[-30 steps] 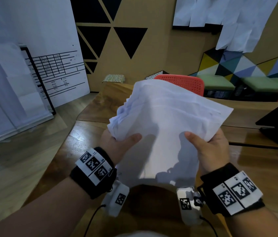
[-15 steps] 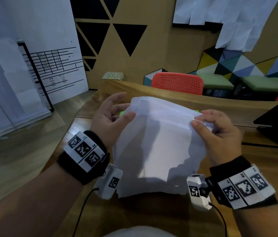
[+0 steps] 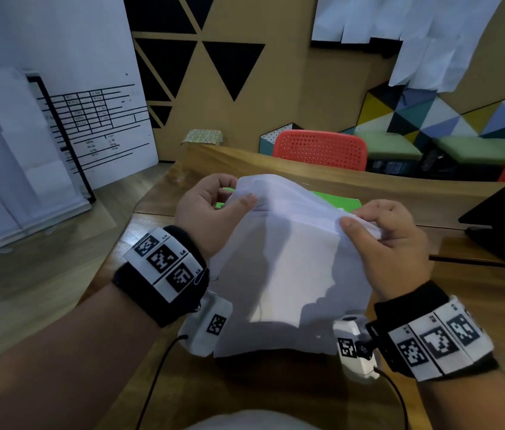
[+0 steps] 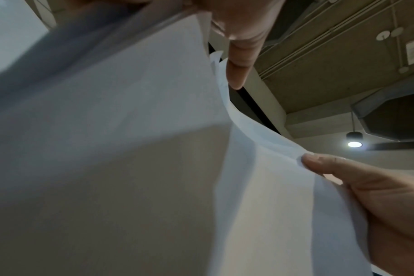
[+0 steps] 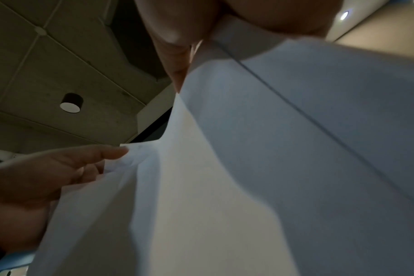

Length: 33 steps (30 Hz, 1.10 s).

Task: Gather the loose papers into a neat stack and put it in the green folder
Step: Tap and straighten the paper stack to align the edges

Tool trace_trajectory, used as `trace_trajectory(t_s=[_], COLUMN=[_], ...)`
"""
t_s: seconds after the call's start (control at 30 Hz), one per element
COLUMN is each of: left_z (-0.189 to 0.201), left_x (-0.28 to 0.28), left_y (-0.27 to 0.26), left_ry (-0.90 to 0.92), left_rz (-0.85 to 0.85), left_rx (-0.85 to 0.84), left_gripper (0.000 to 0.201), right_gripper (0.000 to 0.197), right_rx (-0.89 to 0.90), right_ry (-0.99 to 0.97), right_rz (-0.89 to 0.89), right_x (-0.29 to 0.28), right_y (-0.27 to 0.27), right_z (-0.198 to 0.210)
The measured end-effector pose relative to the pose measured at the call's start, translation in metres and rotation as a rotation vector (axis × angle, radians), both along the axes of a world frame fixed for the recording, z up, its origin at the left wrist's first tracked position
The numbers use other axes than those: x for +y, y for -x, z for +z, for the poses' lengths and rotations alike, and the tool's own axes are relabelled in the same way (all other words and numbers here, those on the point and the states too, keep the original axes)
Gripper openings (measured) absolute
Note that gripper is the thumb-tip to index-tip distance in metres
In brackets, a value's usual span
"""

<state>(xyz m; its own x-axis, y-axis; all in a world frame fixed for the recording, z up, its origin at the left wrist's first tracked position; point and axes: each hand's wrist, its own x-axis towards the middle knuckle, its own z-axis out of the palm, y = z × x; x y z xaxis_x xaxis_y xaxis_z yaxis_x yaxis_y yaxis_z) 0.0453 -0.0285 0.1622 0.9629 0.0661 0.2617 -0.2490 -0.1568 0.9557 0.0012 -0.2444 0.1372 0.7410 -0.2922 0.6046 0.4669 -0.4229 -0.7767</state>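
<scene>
Head view: my left hand (image 3: 211, 212) and right hand (image 3: 391, 243) each pinch a top corner of the paper stack (image 3: 288, 268), held upright above the wooden table (image 3: 478, 299). The green folder (image 3: 335, 201) lies behind it, mostly hidden. Left wrist view: paper fills the frame; thumb (image 4: 239, 61) at its top edge, other fingers hidden. Right wrist view: thumb (image 5: 177, 61) against the sheets, edges blurred, folder out of sight.
</scene>
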Motion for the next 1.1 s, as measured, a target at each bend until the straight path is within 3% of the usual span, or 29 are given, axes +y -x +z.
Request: trace_trajectory(t_s=[0.27, 0.33, 0.4, 0.47, 0.53, 0.63, 0.67, 0.73, 0.77, 0.8, 0.93, 1.1], left_z=[0.005, 0.004, 0.001, -0.001, -0.002, -0.008, -0.011, -0.026, -0.037, -0.046, -0.079, -0.079], left_x=[0.003, 0.003, 0.006, 0.008, 0.011, 0.015, 0.017, 0.023, 0.025, 0.028, 0.035, 0.032], left_y=[0.003, 0.001, -0.003, -0.004, -0.002, -0.003, -0.002, -0.001, 0.000, 0.003, 0.008, 0.007], left_ry=[0.021, 0.120, 0.283, 0.376, 0.378, 0.406, 0.404, 0.328, 0.287, 0.249, 0.004, 0.030], left_rz=[0.016, 0.017, 0.008, -0.026, -0.073, -0.122, -0.154, -0.220, -0.259, -0.300, -0.235, -0.241], left_rx=[0.091, 0.138, 0.167, 0.204, 0.221, 0.150, 0.113, 0.080, 0.097, 0.122, 0.080, 0.093], left_gripper=[0.014, 0.012, 0.026, 0.036, 0.033, 0.014, 0.024, 0.086, 0.106, 0.111, 0.069, 0.055], right_gripper=[0.013, 0.032, 0.058, 0.069, 0.080, 0.049, 0.039, 0.031, 0.037, 0.047, 0.081, 0.081], right_rx=[-0.075, -0.049, -0.008, 0.052, 0.148, 0.232, 0.247, 0.251, 0.249, 0.250, 0.250, 0.306], right_ry=[-0.271, -0.296, -0.334, -0.329, -0.334, -0.445, -0.475, -0.526, -0.550, -0.568, -0.585, -0.612], right_rz=[0.175, 0.233, 0.297, 0.330, 0.313, 0.313, 0.307, 0.294, 0.297, 0.311, 0.352, 0.385], right_x=[-0.005, -0.007, -0.008, -0.009, -0.006, -0.002, -0.002, -0.003, -0.005, -0.005, -0.003, -0.018], right_y=[0.003, 0.004, 0.006, 0.006, 0.005, 0.004, 0.003, 0.001, 0.001, 0.001, 0.004, 0.001], right_z=[-0.007, -0.005, -0.005, -0.011, -0.017, -0.018, -0.018, -0.019, -0.020, -0.020, -0.021, -0.034])
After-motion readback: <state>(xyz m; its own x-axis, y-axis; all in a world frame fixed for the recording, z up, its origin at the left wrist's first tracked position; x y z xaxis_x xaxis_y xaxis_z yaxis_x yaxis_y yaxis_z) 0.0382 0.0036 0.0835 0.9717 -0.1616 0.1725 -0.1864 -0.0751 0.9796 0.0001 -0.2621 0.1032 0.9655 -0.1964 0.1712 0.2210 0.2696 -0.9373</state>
